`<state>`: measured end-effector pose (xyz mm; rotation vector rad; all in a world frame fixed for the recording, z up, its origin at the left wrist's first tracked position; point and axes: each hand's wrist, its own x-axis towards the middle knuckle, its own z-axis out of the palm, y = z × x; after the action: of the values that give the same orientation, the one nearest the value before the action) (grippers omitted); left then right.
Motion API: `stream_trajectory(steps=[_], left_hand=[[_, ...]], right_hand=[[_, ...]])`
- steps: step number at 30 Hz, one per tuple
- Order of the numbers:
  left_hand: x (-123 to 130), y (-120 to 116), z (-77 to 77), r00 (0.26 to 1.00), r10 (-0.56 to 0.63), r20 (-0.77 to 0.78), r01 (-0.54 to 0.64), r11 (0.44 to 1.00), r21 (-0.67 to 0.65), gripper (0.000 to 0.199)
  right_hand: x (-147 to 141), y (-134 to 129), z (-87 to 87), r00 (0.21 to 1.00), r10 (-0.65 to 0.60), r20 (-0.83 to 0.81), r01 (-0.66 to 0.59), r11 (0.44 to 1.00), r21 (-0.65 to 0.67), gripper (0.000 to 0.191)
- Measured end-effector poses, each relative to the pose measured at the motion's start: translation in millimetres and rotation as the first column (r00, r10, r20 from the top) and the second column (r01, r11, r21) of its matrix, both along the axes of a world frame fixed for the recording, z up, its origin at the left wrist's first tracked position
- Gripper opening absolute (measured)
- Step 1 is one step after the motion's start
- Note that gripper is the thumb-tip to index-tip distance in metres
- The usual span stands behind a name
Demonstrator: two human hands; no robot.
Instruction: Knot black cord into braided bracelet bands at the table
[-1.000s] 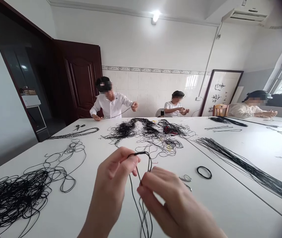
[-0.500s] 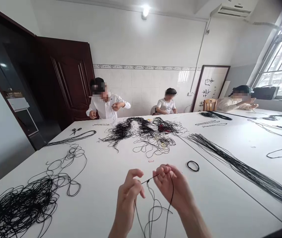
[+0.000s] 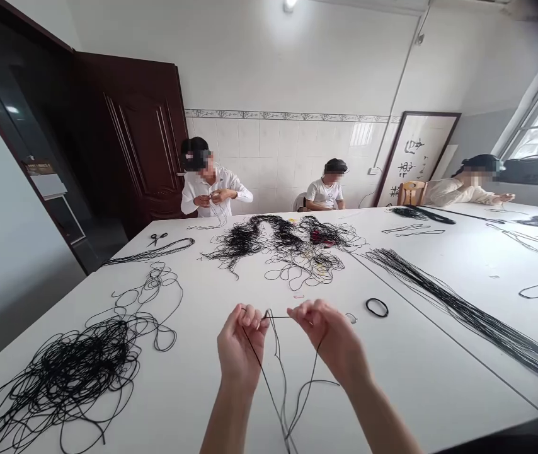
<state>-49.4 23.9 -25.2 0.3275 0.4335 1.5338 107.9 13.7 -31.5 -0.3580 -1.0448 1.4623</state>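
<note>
A thin black cord [image 3: 278, 317] is stretched taut between my two hands above the white table [image 3: 193, 302]. My left hand [image 3: 243, 343] has its fingers curled closed on the cord, close to a small knot or loop [image 3: 266, 314]. The fingers of my right hand [image 3: 328, 334] pinch the other side of the same cord. From the knot and from both hands, loose lengths of cord [image 3: 282, 384] hang down toward the table's near edge, some of them crossing. Right of my right hand lie a black cord ring [image 3: 377, 308] and a small clear item [image 3: 351, 318].
A tangled black cord pile [image 3: 75, 366] lies at left, more tangled cord [image 3: 292, 243] farther back. A straight cord bundle [image 3: 458, 309] runs along the right. Scissors [image 3: 158, 239] lie at the far left. Several people sit behind the table, including one in a white shirt [image 3: 217, 189].
My left hand has gone from loosely spread fingers to closed on the cord beside the knot. The view has tipped down and shifted left. The white-shirted person's hands have come together.
</note>
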Motion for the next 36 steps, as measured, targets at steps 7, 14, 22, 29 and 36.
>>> stream_trajectory(steps=[7,14,22,29,36], left_hand=[[-9,25,13.8,0.987,-0.125,-0.097,0.138,0.981,0.139,0.035],[-3,38,23.3,0.902,-0.277,-0.332,0.362,0.904,0.227,0.037],[-2,47,17.4,0.810,-0.115,-0.576,0.319,0.909,0.268,0.036],[-18,68,21.6,0.674,0.195,-0.713,0.079,0.940,0.331,0.031],[14,50,66.1,0.624,0.020,-0.781,0.439,0.818,0.372,0.029]], right_hand=[[29,-10,39.6,0.595,-0.502,0.628,0.035,0.796,0.604,0.048],[12,24,35.3,0.284,-0.627,0.726,0.142,0.776,0.615,0.014],[10,23,52.2,0.100,-0.729,0.678,0.071,0.685,0.725,0.019],[26,31,89.6,0.068,-0.730,0.680,0.040,0.683,0.730,0.013],[20,42,136.0,0.115,-0.701,0.704,-0.031,0.705,0.708,0.011]])
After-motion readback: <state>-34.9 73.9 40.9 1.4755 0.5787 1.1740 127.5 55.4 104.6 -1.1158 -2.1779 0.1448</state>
